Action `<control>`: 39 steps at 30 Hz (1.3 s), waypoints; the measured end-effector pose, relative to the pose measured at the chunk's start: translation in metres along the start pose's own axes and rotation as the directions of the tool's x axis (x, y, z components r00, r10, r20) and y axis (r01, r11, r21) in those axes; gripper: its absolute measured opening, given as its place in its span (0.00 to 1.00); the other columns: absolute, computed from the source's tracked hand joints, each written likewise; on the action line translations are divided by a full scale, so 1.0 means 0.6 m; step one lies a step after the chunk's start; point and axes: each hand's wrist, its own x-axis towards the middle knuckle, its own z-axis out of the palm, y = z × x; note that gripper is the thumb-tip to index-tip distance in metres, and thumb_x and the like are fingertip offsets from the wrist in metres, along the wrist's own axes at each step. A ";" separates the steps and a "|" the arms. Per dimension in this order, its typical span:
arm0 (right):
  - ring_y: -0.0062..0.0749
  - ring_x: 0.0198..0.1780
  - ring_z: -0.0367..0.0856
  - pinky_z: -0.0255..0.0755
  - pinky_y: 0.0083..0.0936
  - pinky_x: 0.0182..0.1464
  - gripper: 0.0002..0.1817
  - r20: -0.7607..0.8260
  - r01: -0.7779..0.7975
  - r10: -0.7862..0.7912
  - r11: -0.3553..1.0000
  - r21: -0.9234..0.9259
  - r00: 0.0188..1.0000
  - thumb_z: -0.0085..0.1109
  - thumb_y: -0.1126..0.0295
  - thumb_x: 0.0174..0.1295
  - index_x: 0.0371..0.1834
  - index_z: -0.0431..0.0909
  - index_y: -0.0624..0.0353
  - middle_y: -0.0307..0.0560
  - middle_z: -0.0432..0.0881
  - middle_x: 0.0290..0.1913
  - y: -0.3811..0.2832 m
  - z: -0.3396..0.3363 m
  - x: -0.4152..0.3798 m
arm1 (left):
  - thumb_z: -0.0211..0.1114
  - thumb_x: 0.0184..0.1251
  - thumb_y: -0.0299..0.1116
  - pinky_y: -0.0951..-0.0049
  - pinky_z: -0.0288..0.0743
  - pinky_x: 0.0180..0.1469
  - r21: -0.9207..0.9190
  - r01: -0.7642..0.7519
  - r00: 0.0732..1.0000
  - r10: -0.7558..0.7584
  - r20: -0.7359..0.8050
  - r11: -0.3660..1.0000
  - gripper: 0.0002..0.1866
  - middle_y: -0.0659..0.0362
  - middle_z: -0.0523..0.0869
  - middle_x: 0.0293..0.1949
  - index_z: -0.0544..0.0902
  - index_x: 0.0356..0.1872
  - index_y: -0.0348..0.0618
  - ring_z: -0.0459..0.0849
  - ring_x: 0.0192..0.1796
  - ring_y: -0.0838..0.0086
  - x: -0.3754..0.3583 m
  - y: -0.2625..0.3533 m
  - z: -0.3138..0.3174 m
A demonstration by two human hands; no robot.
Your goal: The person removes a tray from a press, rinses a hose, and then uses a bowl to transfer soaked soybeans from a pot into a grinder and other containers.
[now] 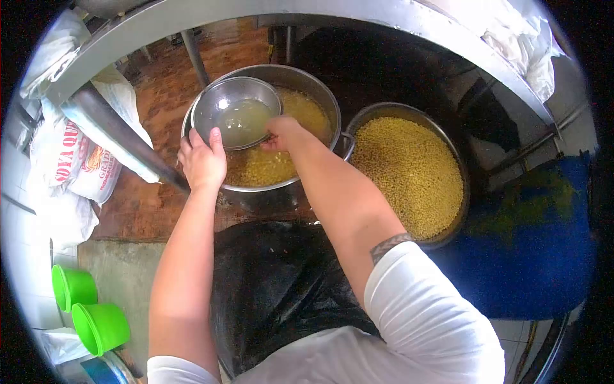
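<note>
A shiny metal bowl (pixel 217 96) with cloudy, yellowish water in it is tilted over a large metal basin (pixel 309 72). My left hand (pixel 203 161) grips the bowl's lower left rim, thumb on the near side, where the bowl and basin edges overlap. On the right rim, my right hand (pixel 281 133) has its fingers curled round the bowl's edge. Soaked yellow beans (pixel 268 168) lie under water in the basin, showing below and to the right of the bowl. Part of the basin is hidden behind the bowl and my forearms.
To the right stands a second large pot (pixel 462 185) heaped with yellow beans. A curved metal table edge (pixel 320 8) spans the top. Printed white sacks (pixel 80 157) and green buckets (pixel 102 328) are at left. A blue barrel-like surface (pixel 531 256) is at right.
</note>
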 end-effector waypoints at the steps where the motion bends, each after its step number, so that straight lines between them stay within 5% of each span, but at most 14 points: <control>1: 0.57 0.46 0.90 0.89 0.47 0.49 0.24 0.023 -0.028 0.029 0.998 -0.053 0.999 0.66 0.67 0.67 0.63 0.78 0.68 0.66 0.84 0.56 -0.007 0.016 -0.017 | 0.46 0.81 0.64 0.43 0.61 0.78 0.003 0.009 1.000 -0.009 -0.006 1.000 0.41 0.33 0.65 0.77 0.66 0.77 0.36 0.63 0.78 0.36 -0.001 0.001 -0.007; 2: 0.58 0.49 0.90 0.87 0.45 0.53 0.23 0.145 0.197 -0.134 0.604 -0.772 0.980 0.64 0.69 0.67 0.64 0.77 0.67 0.67 0.85 0.56 -0.040 0.010 -0.025 | 0.46 0.81 0.64 0.43 0.61 0.78 -0.013 0.027 1.000 -0.027 0.006 1.000 0.41 0.33 0.65 0.77 0.66 0.77 0.37 0.62 0.78 0.36 0.000 0.001 -0.009; 4: 0.58 0.54 0.89 0.84 0.41 0.59 0.22 0.169 0.244 -0.421 0.130 -0.961 0.891 0.59 0.72 0.67 0.64 0.77 0.67 0.68 0.85 0.57 -0.088 -0.015 -0.045 | 0.46 0.81 0.65 0.42 0.60 0.78 -0.031 0.060 0.998 -0.059 0.034 0.998 0.42 0.33 0.64 0.77 0.65 0.78 0.37 0.61 0.79 0.35 -0.007 0.009 -0.023; 5: 0.57 0.56 0.88 0.82 0.41 0.60 0.21 -0.114 0.226 -0.578 0.483 -0.846 0.808 0.56 0.73 0.67 0.63 0.78 0.67 0.69 0.85 0.58 -0.104 -0.023 -0.059 | 0.45 0.81 0.66 0.42 0.60 0.79 -0.017 0.038 0.998 -0.037 0.042 0.999 0.43 0.34 0.63 0.78 0.65 0.79 0.37 0.61 0.79 0.34 -0.001 0.001 -0.016; 10: 0.64 0.60 0.84 0.80 0.50 0.63 0.37 0.249 0.359 -0.865 -0.087 -0.929 0.436 0.51 0.70 0.68 0.83 0.59 0.50 0.74 0.74 0.70 -0.177 -0.083 -0.142 | 0.43 0.81 0.68 0.41 0.60 0.79 -0.033 0.043 0.996 -0.041 0.078 0.999 0.44 0.34 0.64 0.78 0.64 0.79 0.36 0.60 0.79 0.33 -0.004 0.002 -0.026; 15: 0.68 0.59 0.85 0.81 0.50 0.63 0.45 0.347 0.126 -0.594 -0.381 -0.916 0.726 0.46 0.79 0.67 0.88 0.45 0.41 0.79 0.61 0.78 -0.147 -0.065 -0.168 | 0.45 0.80 0.67 0.37 0.62 0.76 -0.027 -0.008 0.999 0.009 0.051 1.000 0.44 0.34 0.66 0.76 0.66 0.77 0.35 0.62 0.76 0.30 -0.003 -0.009 -0.015; 21: 0.68 0.61 0.83 0.86 0.44 0.55 0.47 0.172 0.172 -0.550 -0.051 -0.984 0.817 0.51 0.74 0.65 0.88 0.42 0.46 0.78 0.70 0.72 -0.087 -0.068 -0.096 | 0.44 0.81 0.64 0.40 0.56 0.80 -0.021 0.014 0.999 -0.013 0.041 1.000 0.40 0.37 0.69 0.75 0.67 0.77 0.39 0.63 0.76 0.30 -0.009 -0.001 -0.021; 23: 0.58 0.58 0.87 0.85 0.41 0.54 0.37 -0.118 0.048 -0.343 0.440 -0.897 0.932 0.56 0.69 0.68 0.82 0.60 0.57 0.68 0.80 0.65 -0.084 -0.052 -0.104 | 0.43 0.82 0.64 0.40 0.56 0.80 -0.052 0.011 1.000 -0.010 0.024 0.999 0.40 0.37 0.70 0.75 0.67 0.77 0.39 0.64 0.75 0.31 -0.008 0.001 -0.021; 24: 0.58 0.58 0.87 0.85 0.41 0.54 0.37 -0.117 0.052 -0.346 0.443 -0.895 0.931 0.56 0.69 0.68 0.82 0.60 0.57 0.68 0.80 0.65 -0.083 -0.049 -0.099 | 0.46 0.81 0.65 0.35 0.62 0.76 -0.068 0.015 0.998 -0.011 0.056 0.998 0.41 0.38 0.66 0.77 0.67 0.77 0.37 0.59 0.78 0.30 -0.005 -0.001 -0.022; 27: 0.46 0.49 0.89 0.86 0.35 0.49 0.28 0.276 0.221 -0.249 -0.227 -0.949 0.928 0.69 0.56 0.63 0.60 0.76 0.63 0.58 0.87 0.54 -0.053 -0.052 -0.052 | 0.46 0.81 0.65 0.36 0.61 0.76 -0.047 0.004 0.998 0.000 0.069 0.999 0.41 0.38 0.65 0.77 0.67 0.77 0.37 0.59 0.78 0.30 0.001 -0.004 -0.018; 30: 0.51 0.50 0.88 0.87 0.41 0.49 0.24 -0.124 -0.041 -0.045 0.791 -0.611 0.991 0.64 0.61 0.68 0.61 0.75 0.65 0.60 0.86 0.56 -0.031 -0.016 -0.075 | 0.45 0.81 0.65 0.37 0.61 0.77 -0.050 0.007 0.997 -0.003 0.076 0.999 0.42 0.38 0.65 0.78 0.67 0.77 0.38 0.59 0.78 0.31 -0.001 -0.002 -0.024; 31: 0.52 0.50 0.88 0.87 0.44 0.49 0.23 -0.165 -0.088 0.020 0.906 -0.413 0.986 0.62 0.63 0.69 0.62 0.75 0.65 0.61 0.85 0.56 -0.029 -0.010 -0.078 | 0.45 0.81 0.65 0.37 0.61 0.77 -0.051 -0.009 0.998 0.013 0.067 0.999 0.42 0.38 0.65 0.78 0.67 0.77 0.38 0.59 0.78 0.31 0.000 0.000 -0.026; 36: 0.60 0.52 0.87 0.89 0.55 0.50 0.17 -0.259 -0.269 0.269 0.962 0.035 0.928 0.54 0.71 0.77 0.63 0.73 0.69 0.65 0.83 0.59 -0.044 -0.016 -0.089 | 0.42 0.81 0.65 0.40 0.61 0.78 -0.012 0.029 0.994 -0.028 0.103 1.000 0.42 0.40 0.66 0.78 0.65 0.79 0.38 0.60 0.79 0.34 -0.002 0.008 -0.027; 39: 0.74 0.59 0.80 0.87 0.69 0.49 0.23 -0.008 -0.038 0.040 0.981 0.190 0.999 0.44 0.76 0.77 0.74 0.61 0.68 0.71 0.70 0.68 -0.029 -0.042 -0.117 | 0.42 0.82 0.65 0.40 0.62 0.77 -0.018 0.034 0.995 -0.033 0.099 0.999 0.41 0.41 0.67 0.77 0.66 0.78 0.38 0.61 0.78 0.35 -0.007 0.014 -0.027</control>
